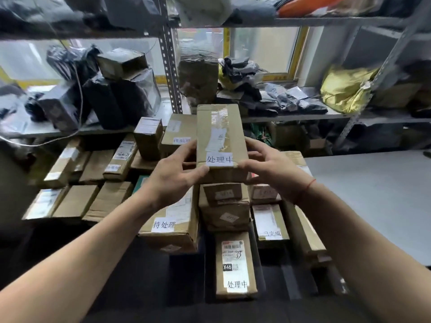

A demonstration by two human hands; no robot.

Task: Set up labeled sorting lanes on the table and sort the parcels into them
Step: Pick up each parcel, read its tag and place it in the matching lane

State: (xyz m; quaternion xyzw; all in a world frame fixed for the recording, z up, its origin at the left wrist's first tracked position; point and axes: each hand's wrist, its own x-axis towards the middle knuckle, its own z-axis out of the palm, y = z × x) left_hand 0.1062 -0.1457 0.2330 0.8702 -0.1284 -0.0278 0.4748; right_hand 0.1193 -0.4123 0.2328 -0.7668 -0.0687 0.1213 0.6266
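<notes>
You hold a taped cardboard box [221,138] up over the stacked parcels [224,210].
L hand [172,180] & R hand [272,173] fingers clamp its near corners; smooth brown card, white label; far shelf bags blurred.

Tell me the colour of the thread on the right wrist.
Red: a thin red thread circles the right wrist, clearest in the head view.

Centre of frame, held box [221,136] labelled "处理中". Lower centre, box [235,264] reading "X46", "处理中". Left-centre box [172,224] "待处理". Right box [270,222] "已完成".
</notes>
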